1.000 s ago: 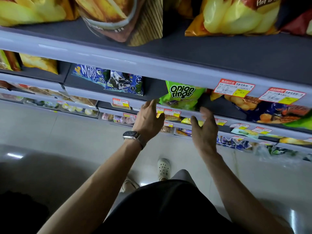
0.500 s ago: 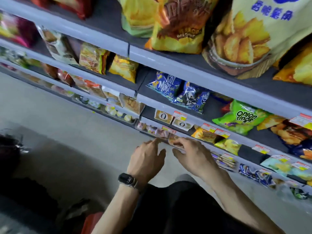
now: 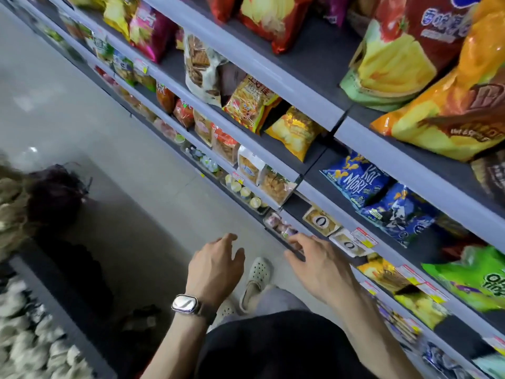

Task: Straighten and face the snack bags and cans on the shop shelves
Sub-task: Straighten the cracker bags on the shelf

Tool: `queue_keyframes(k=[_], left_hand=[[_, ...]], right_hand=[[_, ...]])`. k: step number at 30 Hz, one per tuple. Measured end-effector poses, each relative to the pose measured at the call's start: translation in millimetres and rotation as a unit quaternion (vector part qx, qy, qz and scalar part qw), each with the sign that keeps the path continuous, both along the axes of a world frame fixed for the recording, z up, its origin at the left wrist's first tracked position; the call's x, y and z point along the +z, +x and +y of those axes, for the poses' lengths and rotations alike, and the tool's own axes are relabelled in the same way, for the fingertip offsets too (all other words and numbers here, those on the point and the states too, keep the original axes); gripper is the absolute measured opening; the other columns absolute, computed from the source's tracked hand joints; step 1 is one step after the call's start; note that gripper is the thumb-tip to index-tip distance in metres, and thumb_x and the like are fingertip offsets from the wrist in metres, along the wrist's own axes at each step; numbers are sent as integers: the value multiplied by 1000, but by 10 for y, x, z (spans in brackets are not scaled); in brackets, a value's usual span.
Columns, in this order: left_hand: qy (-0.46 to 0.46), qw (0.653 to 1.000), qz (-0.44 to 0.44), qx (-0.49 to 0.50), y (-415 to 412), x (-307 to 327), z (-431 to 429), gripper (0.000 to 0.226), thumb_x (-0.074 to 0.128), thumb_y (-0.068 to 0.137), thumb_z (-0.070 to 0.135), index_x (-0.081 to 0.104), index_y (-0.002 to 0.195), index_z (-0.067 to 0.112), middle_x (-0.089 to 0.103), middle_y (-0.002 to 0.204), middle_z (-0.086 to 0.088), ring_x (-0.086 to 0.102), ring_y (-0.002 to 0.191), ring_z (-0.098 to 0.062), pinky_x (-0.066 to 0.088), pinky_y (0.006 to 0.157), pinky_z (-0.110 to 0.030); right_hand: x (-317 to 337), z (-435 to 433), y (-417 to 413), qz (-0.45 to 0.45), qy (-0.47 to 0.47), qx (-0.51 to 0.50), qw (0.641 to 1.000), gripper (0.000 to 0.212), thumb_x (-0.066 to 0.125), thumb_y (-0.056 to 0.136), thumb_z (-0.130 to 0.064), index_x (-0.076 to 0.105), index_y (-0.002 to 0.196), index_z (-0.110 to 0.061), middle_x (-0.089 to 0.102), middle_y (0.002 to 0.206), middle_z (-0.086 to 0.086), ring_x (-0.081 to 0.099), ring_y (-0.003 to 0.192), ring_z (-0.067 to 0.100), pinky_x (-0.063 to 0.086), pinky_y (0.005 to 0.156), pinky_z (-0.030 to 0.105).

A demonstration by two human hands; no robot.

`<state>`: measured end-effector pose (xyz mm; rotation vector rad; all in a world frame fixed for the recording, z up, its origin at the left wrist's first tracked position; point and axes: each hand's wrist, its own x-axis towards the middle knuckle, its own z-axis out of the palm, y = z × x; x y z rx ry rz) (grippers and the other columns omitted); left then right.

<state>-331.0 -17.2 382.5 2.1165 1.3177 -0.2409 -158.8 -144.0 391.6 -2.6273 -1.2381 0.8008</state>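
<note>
While the right hand's (image 3: pixel 322 266) fingers (image 3: pixel 296 240) rest spread on the front lip of a low shelf (image 3: pixel 289 248), touching a small tray of wrapped sweets (image 3: pixel 277 224), they grip nothing; the left hand (image 3: pixel 216 266) hangs open over the floor (image 3: pixel 136 165), just beside, holding nothing either. Pressing down on that lip could, I judge, tip the tray forward and spill the sweets, since it sits right at the edge. Above it two gold packs (image 3: pixel 321 221) lie flat, and the blue bags (image 3: pixel 358 181) on the next shelf up lean and overlap; a forearm lifted carelessly may knock them further askew. Higher still, the yellow bag (image 3: pixel 296 131) slumps at the shelf's front and could slide off if jostled. No cans are clearly visible, apart perhaps from small cups (image 3: pixel 246 191) further left, too blurred to tell.
</note>
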Motion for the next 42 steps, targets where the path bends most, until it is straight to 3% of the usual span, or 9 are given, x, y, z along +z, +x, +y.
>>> queue_keyframes(k=[7, 12, 15, 23, 30, 34, 37, 40, 42], left_hand=[[37, 999, 34, -8, 424, 103, 743, 42, 47, 104, 48, 54, 144, 36, 70, 132, 8, 68, 114, -27, 55, 96, -39], [49, 998, 29, 8, 712, 209, 1241, 40, 47, 105, 46, 54, 143, 37, 71, 129, 6, 69, 112, -27, 55, 93, -39], [49, 998, 27, 9, 797, 182, 1463, 40, 48, 105, 46, 55, 143, 36, 71, 128, 6, 68, 112, -27, 55, 93, -38], [8, 998, 15, -62, 834, -17, 2084, 41, 48, 105, 43, 53, 145, 34, 69, 132, 5, 65, 119, -26, 52, 97, -38], [28, 981, -22, -190, 1146, -98, 2948, 36, 53, 101, 39, 59, 135, 32, 72, 125, -5, 68, 111, -36, 57, 88, -43], [39, 965, -57, -253, 1411, -284, 3264, 41, 56, 101, 36, 57, 141, 26, 69, 130, -10, 66, 114, -38, 58, 87, -47], [41, 960, -96, -258, 1616, -455, 3428, 56, 57, 103, 36, 42, 155, 18, 59, 140, -17, 56, 124, -42, 55, 89, -53], [58, 960, -151, -230, 1852, -631, 3589, 75, 61, 102, 34, 25, 163, 10, 43, 155, -20, 44, 138, -42, 45, 103, -52], [61, 959, -178, -211, 2040, -722, 3669, 77, 61, 101, 34, 25, 162, 5, 41, 156, -23, 40, 142, -42, 38, 110, -49]], right_hand=[[-107, 844, 412, 42, -6, 40, 998, 37, 54, 100, -51, 61, 132, -33, 68, 127, -6, 64, 113, 20, 52, 90, 35], [-27, 1513, 729, 37, 17, 50, 998, 33, 51, 101, -49, 63, 126, -31, 69, 119, -4, 66, 104, 22, 54, 81, 36], [-40, 1861, 821, 42, 24, 53, 997, 32, 52, 101, -48, 64, 124, -29, 71, 118, -3, 67, 106, 25, 56, 84, 40], [-133, 2525, 823, 81, 43, -51, 994, 29, 48, 92, -46, 64, 107, -27, 72, 107, 2, 68, 96, 30, 58, 78, 48], [-192, 2622, 567, 24, 42, -199, 979, 27, 58, 100, -43, 67, 121, -29, 72, 122, -5, 65, 114, 25, 52, 85, 37], [-459, 2607, 609, 7, 137, -331, 934, 39, 63, 100, -45, 58, 135, -28, 68, 132, 1, 64, 118, 27, 54, 91, 42], [-682, 2608, 777, -35, 195, -437, 877, 56, 67, 98, -40, 49, 146, -18, 61, 140, 9, 60, 123, 32, 53, 96, 45], [-898, 2623, 989, -22, 283, -516, 808, 78, 73, 90, -45, 40, 152, -11, 49, 147, 9, 52, 134, 27, 47, 111, 45], [-1005, 2628, 1128, 20, 328, -554, 765, 84, 79, 86, -45, 41, 153, -12, 48, 148, 1, 50, 134, 16, 41, 117, 37]])
